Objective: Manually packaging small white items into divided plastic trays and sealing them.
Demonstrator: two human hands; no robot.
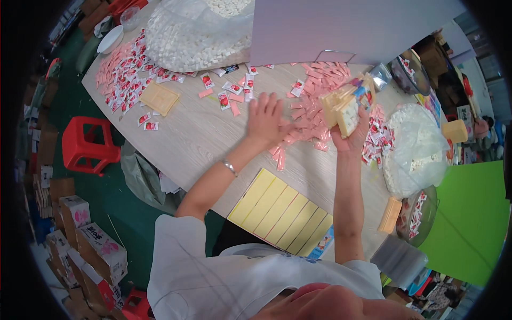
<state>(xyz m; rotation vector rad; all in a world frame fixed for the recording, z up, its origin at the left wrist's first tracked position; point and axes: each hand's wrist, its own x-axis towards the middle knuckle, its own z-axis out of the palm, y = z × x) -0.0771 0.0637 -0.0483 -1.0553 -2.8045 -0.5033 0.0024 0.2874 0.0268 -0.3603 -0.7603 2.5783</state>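
Observation:
My left hand [263,124] lies over the wooden table with its fingers spread and nothing held. Its fingertips are close to a few pink and strawberry-printed sachets [224,100], and its thumb is at the edge of a heap of pink sachets [305,113]. In my right hand [349,141] is a bundle of pale yellow plastic trays [346,113], tilted, with white contents and a coloured printed piece showing. My fingers hide part of the bundle. Another pale yellow tray [160,98] rests at the left. A ruled yellow board [277,214] lies near my body.
A large clear bag of white pieces [197,45] stands at the back, beside a grey-white panel [346,32]. Rightward are a second bag [416,154], a bowl of sachets [418,216] and a green panel [469,218]. A red stool [88,144] and cartons [101,248] stand left.

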